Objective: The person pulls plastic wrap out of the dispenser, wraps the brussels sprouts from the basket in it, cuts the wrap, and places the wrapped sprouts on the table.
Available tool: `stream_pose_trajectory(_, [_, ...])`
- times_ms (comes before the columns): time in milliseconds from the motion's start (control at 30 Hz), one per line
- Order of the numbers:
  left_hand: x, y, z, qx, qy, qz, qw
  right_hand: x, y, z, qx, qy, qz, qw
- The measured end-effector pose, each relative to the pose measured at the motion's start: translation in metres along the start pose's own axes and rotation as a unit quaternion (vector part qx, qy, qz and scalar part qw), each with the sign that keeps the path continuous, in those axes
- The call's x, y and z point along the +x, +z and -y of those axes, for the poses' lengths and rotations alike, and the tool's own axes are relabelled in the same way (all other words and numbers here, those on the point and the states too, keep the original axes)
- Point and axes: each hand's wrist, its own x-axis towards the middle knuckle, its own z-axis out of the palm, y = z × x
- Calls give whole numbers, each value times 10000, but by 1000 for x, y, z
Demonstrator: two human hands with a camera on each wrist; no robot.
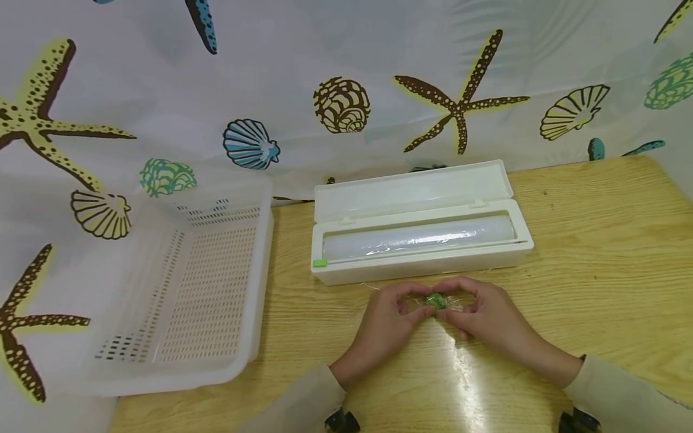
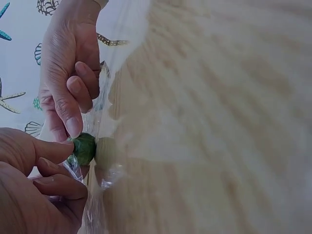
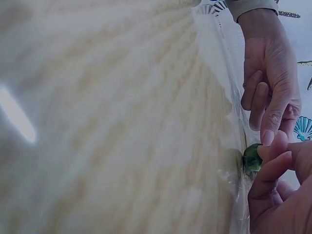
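Note:
A small round green item (image 1: 436, 300), its exact kind unclear, sits low over the table in clear plastic film (image 2: 113, 176). My left hand (image 1: 391, 317) pinches the item and its film from the left, thumb and fingers bent around that side. From the right, my right hand (image 1: 486, 308) pinches it the same way, so both hands' fingertips meet around it. In the left wrist view the green item (image 2: 85, 149) shows between the two thumbs. Fingers partly cover the green item (image 3: 251, 159) in the right wrist view.
Just behind the hands stands a white box (image 1: 422, 264) with its lid raised. Inside lies a roll of film (image 1: 419, 237), and a green slider (image 1: 320, 263) is at the left end. A white perforated basket (image 1: 251, 300) stands left. A patterned cloth (image 1: 379, 48) hangs behind the wooden table (image 1: 606, 252).

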Motion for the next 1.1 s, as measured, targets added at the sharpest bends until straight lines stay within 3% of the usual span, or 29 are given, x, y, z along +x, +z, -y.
stream_pose_trajectory(100, [-1,1,1,-46,-11,44,10000,0,0,0,-95,-30,-20,9999])
stream_pose_trajectory(367, [-2,0,-1,82,-7,114,9999,-1,0,3,-1121,-544,-312,9917])
stream_pose_trajectory(733, [-5,-1,2,122,104,145,9998,-4,5,3,-771,-231,-200,9966])
stream_pose_trajectory(1100, [-13,1,5,217,833,-231,9960,-3,2,3,-1255,-504,-265,9905])
